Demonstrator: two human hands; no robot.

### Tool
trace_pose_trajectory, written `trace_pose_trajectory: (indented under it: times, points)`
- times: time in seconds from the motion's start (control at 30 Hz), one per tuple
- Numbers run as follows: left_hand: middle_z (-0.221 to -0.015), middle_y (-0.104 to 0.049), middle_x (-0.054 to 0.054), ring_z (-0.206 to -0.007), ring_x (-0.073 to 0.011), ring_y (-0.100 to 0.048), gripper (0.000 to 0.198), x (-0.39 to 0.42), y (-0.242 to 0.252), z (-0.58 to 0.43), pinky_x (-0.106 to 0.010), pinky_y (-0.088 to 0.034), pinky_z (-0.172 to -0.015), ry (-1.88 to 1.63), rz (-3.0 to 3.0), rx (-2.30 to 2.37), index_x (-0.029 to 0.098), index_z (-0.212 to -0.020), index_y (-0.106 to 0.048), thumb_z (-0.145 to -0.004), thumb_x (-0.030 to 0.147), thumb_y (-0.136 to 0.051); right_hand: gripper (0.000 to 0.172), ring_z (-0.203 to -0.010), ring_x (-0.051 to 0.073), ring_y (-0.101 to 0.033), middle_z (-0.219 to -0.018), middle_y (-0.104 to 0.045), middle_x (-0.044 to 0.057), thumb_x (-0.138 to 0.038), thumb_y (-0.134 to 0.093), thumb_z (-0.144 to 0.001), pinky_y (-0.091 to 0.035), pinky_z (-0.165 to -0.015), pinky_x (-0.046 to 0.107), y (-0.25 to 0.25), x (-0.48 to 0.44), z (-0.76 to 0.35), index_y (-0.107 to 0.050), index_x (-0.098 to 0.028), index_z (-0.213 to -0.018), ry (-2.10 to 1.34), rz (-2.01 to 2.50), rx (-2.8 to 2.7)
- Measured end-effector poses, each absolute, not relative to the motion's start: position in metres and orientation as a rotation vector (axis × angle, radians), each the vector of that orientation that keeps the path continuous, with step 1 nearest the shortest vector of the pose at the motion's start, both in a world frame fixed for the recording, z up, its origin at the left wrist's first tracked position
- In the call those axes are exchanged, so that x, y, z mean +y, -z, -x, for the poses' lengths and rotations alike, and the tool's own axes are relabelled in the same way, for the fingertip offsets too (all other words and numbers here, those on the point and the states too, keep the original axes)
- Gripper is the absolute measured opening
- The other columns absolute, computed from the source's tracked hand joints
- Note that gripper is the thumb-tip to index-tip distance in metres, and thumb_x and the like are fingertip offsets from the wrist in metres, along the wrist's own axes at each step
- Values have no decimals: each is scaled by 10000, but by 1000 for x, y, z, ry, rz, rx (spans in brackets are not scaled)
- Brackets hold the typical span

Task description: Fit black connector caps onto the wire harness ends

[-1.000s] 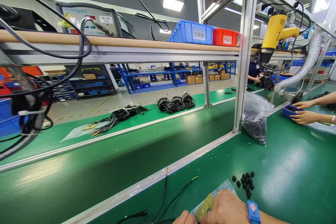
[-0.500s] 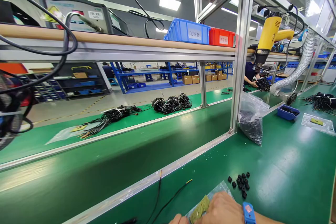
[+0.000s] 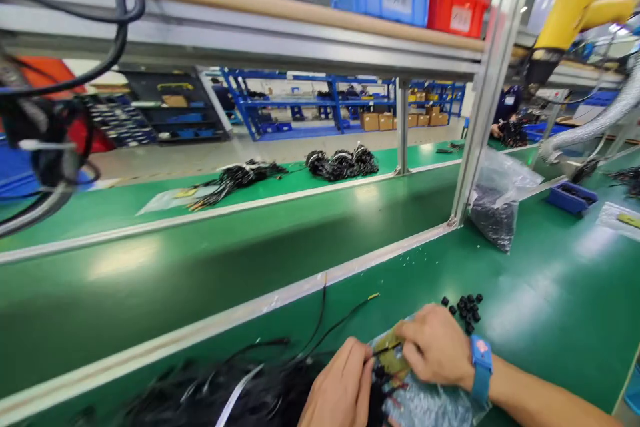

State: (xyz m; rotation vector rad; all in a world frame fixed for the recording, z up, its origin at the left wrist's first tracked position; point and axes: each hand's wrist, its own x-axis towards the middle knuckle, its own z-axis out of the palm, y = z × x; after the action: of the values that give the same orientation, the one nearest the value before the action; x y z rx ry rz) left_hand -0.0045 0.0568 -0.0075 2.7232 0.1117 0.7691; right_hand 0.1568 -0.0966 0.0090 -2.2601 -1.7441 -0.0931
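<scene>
My left hand [image 3: 341,383] is closed on a thin black cable [image 3: 386,349], fingers pressed together. My right hand [image 3: 437,347], with a blue band [image 3: 481,363] on its wrist, is closed at the cable's other visible end; the fingers partly hide the tip. Beneath the cable lies a yellow-green sponge [image 3: 395,361] on a clear plastic bag [image 3: 435,400]. A large blurred bundle of black cables [image 3: 200,393] with a white tie lies left of my left hand. Several small black cubes [image 3: 469,310] sit on the green mat just beyond my right hand.
A metal post [image 3: 493,80] rises ahead, with a clear bag of dark parts [image 3: 497,213] against it. A blue bin [image 3: 571,197] stands at the right. A yellow heat gun [image 3: 575,0] hangs above. More cable bundles [image 3: 343,163] lie across the bench; a person [image 3: 507,110] handles cables there.
My view has tipped downward, bringing both hands and the cable bundle further into the picture. A black cable now shows stretched between my hands over the sponge.
</scene>
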Motion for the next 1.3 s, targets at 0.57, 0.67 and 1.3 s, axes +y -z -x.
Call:
trace_pose_trajectory:
  times: [0.57,0.67,1.3]
  points:
    - [-809,-555,-6,-719,-153,-538,254,35,-2,6,-287,-396,-642,-478,-2797,396,191,-785,-559,-973,60,-449,262,-624,173,-586,-661,-683,31,-195,-436,-911,-227,-626,328,-14,-107,-157,-641,-207,-748,23,2425,-1698]
    - [-826,-561,-8,-733,-152,-542,262,35,-4,5,-288,-392,-644,-438,-2821,435,188,-777,-579,-978,69,-462,272,-615,171,-570,-647,-668,29,-193,-429,-912,-230,-629,331,-11,-107,-156,-640,-206,-740,30,2386,-1719]
    - [-853,-679,-52,-805,-223,-641,210,35,-26,-9,-320,-433,-665,-21,-3022,452,186,-855,-634,-891,48,-481,252,-660,205,-626,-688,-682,46,-189,-441,-923,-300,-634,320,-13,-106,-151,-683,-201,-853,-5,2407,-1701]
